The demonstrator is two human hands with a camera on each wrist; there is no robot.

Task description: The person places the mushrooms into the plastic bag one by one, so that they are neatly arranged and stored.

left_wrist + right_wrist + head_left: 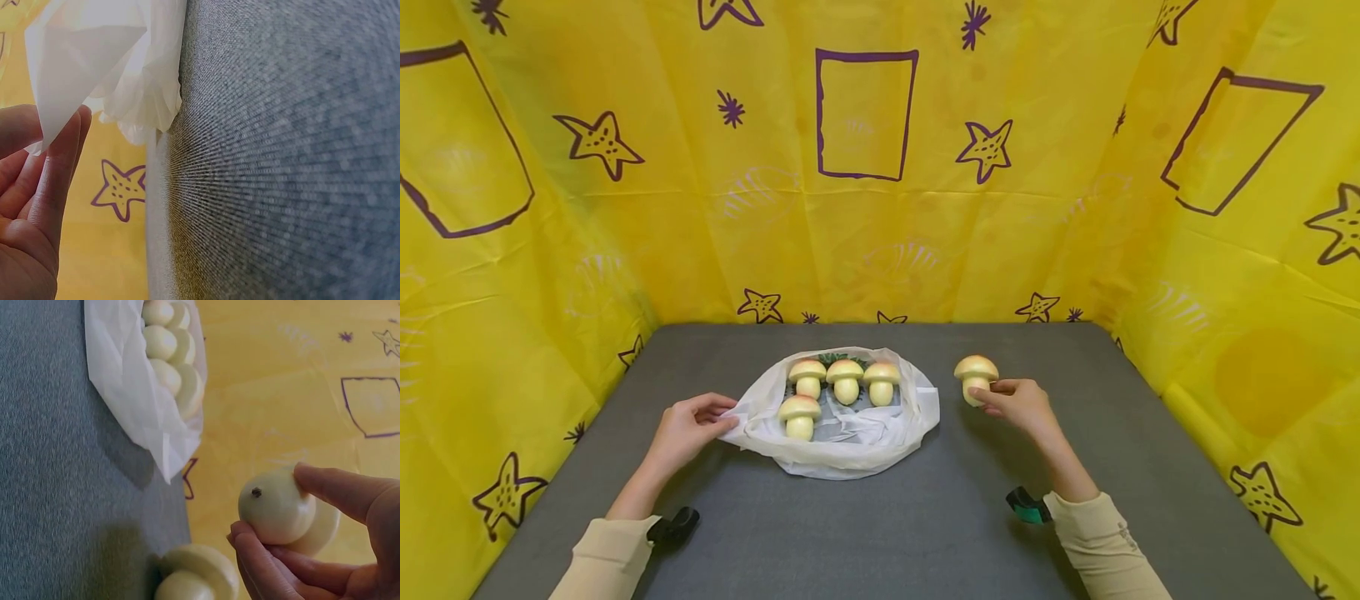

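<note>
A white plastic bag [842,462] lies with its mouth open in the middle of the table. Several toy mushrooms [845,383] with pale stems and reddish-yellow caps lie inside it. My left hand [688,429] pinches the bag's left edge between thumb and fingers; the left wrist view shows the pinched corner [69,81] close up. To the right of the bag, my right hand [1018,406] holds another mushroom [974,368] by its stem, cap upward. One more mushroom [194,575] shows at the bottom of the right wrist view, below the held one; I cannot make it out in the head view.
The dark grey table [850,542] is enclosed by yellow cloth walls [865,250] printed with purple stars and outlines. Something green and leafy [831,358] shows at the bag's far inner side. Dark bands [673,527] are on both wrists.
</note>
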